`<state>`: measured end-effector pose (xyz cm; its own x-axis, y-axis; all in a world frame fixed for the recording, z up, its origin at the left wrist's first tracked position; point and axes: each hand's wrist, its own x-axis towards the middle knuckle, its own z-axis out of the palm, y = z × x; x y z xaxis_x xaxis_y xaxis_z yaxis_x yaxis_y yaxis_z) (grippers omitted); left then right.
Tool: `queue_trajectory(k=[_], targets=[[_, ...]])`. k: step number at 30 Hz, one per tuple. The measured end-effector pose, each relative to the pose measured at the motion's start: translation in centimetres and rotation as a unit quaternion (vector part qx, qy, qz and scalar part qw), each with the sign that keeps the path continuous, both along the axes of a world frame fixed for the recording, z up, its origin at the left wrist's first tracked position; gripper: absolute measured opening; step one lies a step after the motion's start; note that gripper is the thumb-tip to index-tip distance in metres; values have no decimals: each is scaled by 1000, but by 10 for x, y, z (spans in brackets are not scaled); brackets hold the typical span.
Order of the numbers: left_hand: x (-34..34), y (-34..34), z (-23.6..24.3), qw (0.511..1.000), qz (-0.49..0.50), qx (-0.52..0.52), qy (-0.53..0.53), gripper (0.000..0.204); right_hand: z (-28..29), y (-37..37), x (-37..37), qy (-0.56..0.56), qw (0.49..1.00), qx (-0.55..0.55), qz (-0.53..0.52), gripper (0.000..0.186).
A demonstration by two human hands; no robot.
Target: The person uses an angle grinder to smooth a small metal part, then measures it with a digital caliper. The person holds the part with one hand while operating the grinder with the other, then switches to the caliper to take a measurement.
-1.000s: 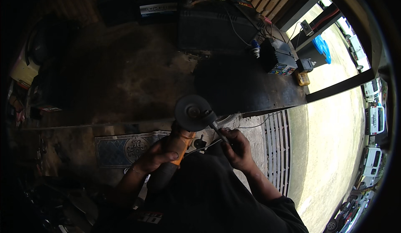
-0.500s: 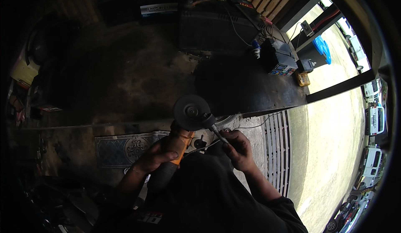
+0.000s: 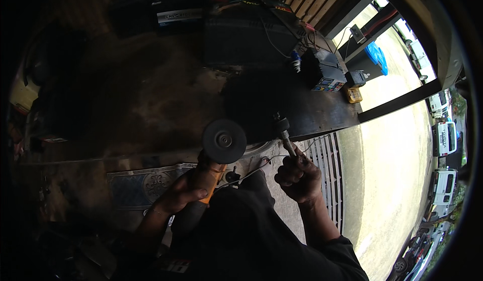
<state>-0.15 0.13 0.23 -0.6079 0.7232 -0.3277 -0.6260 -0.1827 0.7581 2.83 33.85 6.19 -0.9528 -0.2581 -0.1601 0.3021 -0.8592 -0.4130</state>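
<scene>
In the head view my left hand [image 3: 182, 195] grips an orange angle grinder [image 3: 211, 180], whose dark round disc [image 3: 214, 137] faces up near the bench's front edge. My right hand [image 3: 299, 178] is closed round the shaft of a metal part [image 3: 284, 132] with a dark, thick head, held upright to the right of the disc and apart from it. A thin cord [image 3: 269, 162] runs between my hands.
A dark workbench [image 3: 131, 94] spans ahead, with batteries [image 3: 178, 1], a large dark case [image 3: 246, 39], a boxy device [image 3: 324, 72] and a small yellow item [image 3: 354, 94]. A patterned mat [image 3: 126, 185] lies below. Right are a floor grate [image 3: 327, 190] and parked vehicles [image 3: 444, 188].
My right hand has moved right and turned, lifting the metal part away from the disc to a more upright position. The grinder has shifted slightly left as the view moved.
</scene>
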Motion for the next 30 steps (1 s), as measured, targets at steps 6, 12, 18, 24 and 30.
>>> queue_trajectory(k=[6,12,18,24,30], targets=[[0,2,3,1000,3,-2,-3,66,4,-1,4,-3,1000,3,7,49],[1,2,0,1000,-2,-8,2,67,13,-11,9,59,977,203,-30,55],[1,2,3,1000,-7,-3,15,67,22,-20,14,157,858,483,-75,60],[2,5,8,998,15,-9,53,67,22,-27,11,243,736,627,-76,51],[3,4,8,999,21,3,37,66,30,-24,10,312,507,802,-42,69]])
